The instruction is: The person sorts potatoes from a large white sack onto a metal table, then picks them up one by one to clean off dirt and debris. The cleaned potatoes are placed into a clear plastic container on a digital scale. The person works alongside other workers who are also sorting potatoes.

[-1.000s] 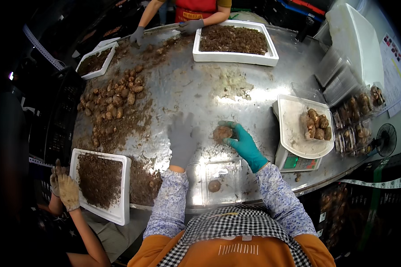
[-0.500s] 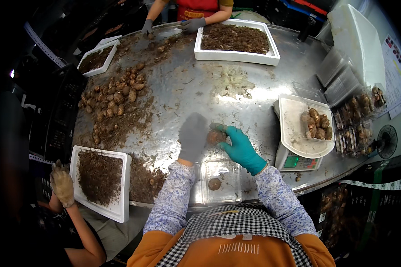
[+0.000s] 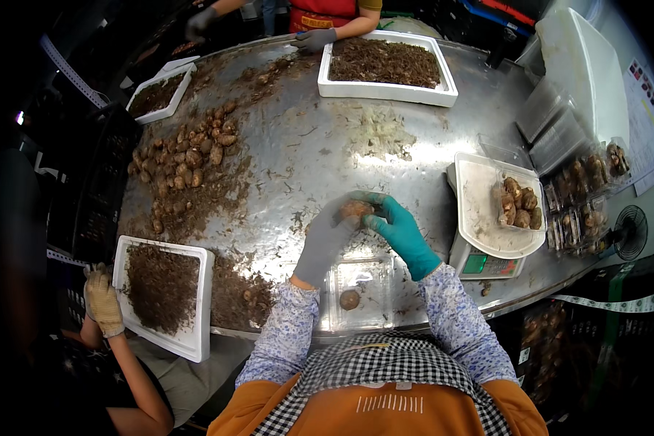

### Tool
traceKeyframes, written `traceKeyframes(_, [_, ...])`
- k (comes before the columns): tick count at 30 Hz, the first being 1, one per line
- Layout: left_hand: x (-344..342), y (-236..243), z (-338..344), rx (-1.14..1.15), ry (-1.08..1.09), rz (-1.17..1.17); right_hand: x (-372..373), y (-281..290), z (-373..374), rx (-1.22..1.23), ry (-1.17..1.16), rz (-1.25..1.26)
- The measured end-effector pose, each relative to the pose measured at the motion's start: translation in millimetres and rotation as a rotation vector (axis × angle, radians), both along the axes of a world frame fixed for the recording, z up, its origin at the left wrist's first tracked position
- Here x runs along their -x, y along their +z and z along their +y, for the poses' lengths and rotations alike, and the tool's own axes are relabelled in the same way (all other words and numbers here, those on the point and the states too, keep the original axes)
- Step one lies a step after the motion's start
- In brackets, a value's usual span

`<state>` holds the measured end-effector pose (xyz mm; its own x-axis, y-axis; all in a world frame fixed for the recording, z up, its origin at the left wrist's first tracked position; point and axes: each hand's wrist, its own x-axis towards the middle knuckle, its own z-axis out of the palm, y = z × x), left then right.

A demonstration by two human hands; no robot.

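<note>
My right hand (image 3: pixel 400 231), in a teal glove, grips a brown taro (image 3: pixel 356 211) between thumb and fingers above the table. My left hand (image 3: pixel 325 236), in a grey glove, lies against the left side of that taro; motion smears its fingers. Just below both hands, an open clear plastic box (image 3: pixel 381 312) rests on the metal table with one small round taro (image 3: pixel 349 299) in it. To the right, a scale (image 3: pixel 479 240) bears a clear box of several taros (image 3: pixel 519 202).
A taro heap (image 3: pixel 189 156) with loose dirt lies left. White foam trays (image 3: pixel 206 305) of brown debris stand near left, far left and at the back (image 3: pixel 385 91). Filled clear boxes (image 3: pixel 578 218) and a small fan (image 3: pixel 631 231) are at right. Co-workers' gloved hands (image 3: pixel 103 301) show left and across.
My left hand has moved right, onto the taro in my right hand. My right hand has shifted slightly. Across the table, a co-worker's grey-gloved hand has swung left, off the table.
</note>
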<state>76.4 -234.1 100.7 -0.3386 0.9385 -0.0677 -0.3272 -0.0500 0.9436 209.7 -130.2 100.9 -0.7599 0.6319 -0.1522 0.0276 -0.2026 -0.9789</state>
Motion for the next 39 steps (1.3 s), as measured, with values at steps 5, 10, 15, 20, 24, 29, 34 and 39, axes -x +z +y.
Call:
traceKeyframes(5, [1.1,-7.6,2.0,-0.056,0.005,0.094,11.7,0.8,5.9,-0.258,-0.045,0.113])
traceKeyframes(10, [2.6,-3.2,-3.1,0.129,0.069,0.325,24.8,1.2,7.3,-0.614,-0.146,0.011])
traceKeyframes(15, [3.1,1.1,-11.9,0.06,0.119,0.212,25.3,-48.1,37.5,-0.687,-0.274,-0.419])
traceKeyframes(20, [9.7,-4.2,-13.2,0.107,0.145,0.287,17.9,-10.4,5.5,-0.349,-0.211,-0.129])
traceKeyframes(24, [6.0,-6.3,-10.5,0.152,0.148,0.426,26.1,12.2,-9.6,-0.652,-0.077,0.095])
traceKeyframes(29, [2.8,11.2,-10.2,0.242,0.099,0.613,30.7,-13.4,2.9,-0.606,-0.132,-0.15])
traceKeyframes(34, [9.3,-10.5,-14.5,0.099,0.157,0.387,13.1,-33.7,37.2,-0.357,-0.288,-0.334])
traceKeyframes(39, [3.8,-7.1,-12.5,-0.001,0.114,0.224,7.3,15.4,8.3,-0.073,0.2,-0.086])
